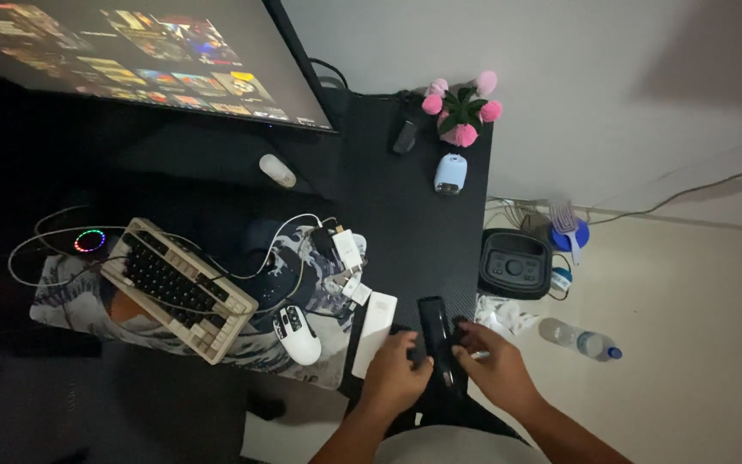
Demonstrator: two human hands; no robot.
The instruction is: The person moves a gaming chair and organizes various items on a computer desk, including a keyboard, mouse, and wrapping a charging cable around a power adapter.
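Note:
Both of my hands grip a slim black device [437, 333] at the front right corner of the black desk [414, 215]. My left hand [397, 376] holds its left side from below. On the right, my right hand [495, 365] closes on its lower end, with something small and pale between the fingers. A white rectangular block [374, 333] lies just left of my left hand. Beside it sits a white and black mouse [297, 334] on the wave-patterned mat [70, 296].
A beige keyboard [178, 288] lies tilted on the mat, with white cables and adapters [343, 258] nearby. A monitor [139, 51] stands at the back. A pink flower pot [461, 107] and pale blue gadget [450, 173] sit far right. On the floor are a speaker [515, 263] and bottle [579, 340].

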